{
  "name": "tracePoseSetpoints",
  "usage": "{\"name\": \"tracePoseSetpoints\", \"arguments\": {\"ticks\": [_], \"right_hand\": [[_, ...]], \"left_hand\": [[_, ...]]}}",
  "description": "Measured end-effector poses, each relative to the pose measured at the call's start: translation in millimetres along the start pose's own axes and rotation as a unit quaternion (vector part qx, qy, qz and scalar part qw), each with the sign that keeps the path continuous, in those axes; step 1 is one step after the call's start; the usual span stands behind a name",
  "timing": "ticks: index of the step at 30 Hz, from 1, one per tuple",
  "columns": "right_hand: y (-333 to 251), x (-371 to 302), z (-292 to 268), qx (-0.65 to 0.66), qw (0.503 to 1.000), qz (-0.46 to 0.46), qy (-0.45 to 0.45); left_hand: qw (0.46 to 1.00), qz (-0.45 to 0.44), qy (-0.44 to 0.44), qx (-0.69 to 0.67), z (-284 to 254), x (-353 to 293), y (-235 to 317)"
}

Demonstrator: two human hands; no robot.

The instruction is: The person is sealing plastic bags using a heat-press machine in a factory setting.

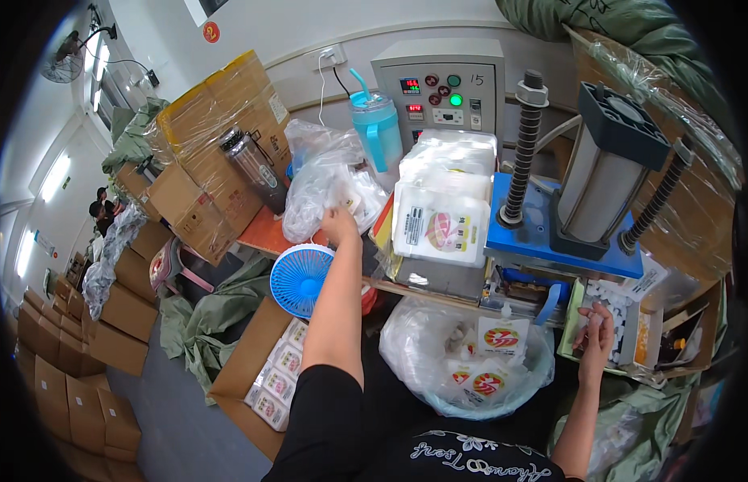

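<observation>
My left hand (339,225) reaches forward to a clear plastic bag (313,189) that holds flat white printed packets. Its fingers are bent together at the bag's near side, and what they pinch is hidden. Over on the right, my right hand (596,331) hangs above a green-rimmed tray (568,337) of small white pieces. Its fingers are curled; anything inside them is too small to name. Between my arms sits a plastic-lined bin (414,353) with printed white packets (502,337) in it. A stack of white printed pouches (440,225) lies behind it on the bench.
A blue fan (300,281) stands beside my left forearm. Further back are a turquoise cup (377,132), a dark flask (257,173) and a control box (438,80). A press with a blue plate (563,253) rises at right. An open carton (237,394) holds packed pouches.
</observation>
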State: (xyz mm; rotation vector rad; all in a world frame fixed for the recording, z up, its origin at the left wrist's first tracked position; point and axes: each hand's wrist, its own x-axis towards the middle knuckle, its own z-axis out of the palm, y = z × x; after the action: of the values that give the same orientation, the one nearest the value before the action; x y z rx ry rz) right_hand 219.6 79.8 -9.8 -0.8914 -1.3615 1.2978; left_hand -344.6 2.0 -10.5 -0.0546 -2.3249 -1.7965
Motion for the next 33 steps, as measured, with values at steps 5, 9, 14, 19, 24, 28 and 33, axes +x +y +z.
{"name": "tracePoseSetpoints", "arguments": {"ticks": [5, 9, 14, 19, 24, 28, 33], "right_hand": [[3.4, -8.1, -10.4, 0.005, 0.999, 0.008, 0.039], [-3.5, -8.5, -11.6, -0.019, 0.999, 0.003, 0.042], [-1.7, 2.7, 4.8, -0.011, 1.0, 0.013, 0.003], [-5.7, 0.4, -0.1, -0.007, 1.0, 0.011, 0.011], [-11.1, -4.9, -1.7, 0.012, 0.999, 0.03, 0.005], [-2.8, 0.1, -10.8, 0.075, 0.995, 0.067, 0.026], [-9.5, 1.1, -16.6, 0.118, 0.989, 0.085, -0.003]], "left_hand": [[0.965, 0.197, 0.014, -0.173, -64.3, -129.0, 70.0], [0.901, 0.324, -0.249, -0.145, -119.0, -266.9, 33.7], [0.693, 0.396, -0.594, 0.098, -107.0, -353.5, -78.7], [0.434, 0.315, -0.747, 0.394, -46.5, -368.3, -116.5], [0.337, 0.248, -0.796, 0.437, -46.4, -374.5, -151.4], [0.49, 0.25, -0.723, 0.419, -72.6, -383.8, -136.5], [0.589, 0.203, -0.755, 0.206, -72.7, -321.9, -34.7]]}}
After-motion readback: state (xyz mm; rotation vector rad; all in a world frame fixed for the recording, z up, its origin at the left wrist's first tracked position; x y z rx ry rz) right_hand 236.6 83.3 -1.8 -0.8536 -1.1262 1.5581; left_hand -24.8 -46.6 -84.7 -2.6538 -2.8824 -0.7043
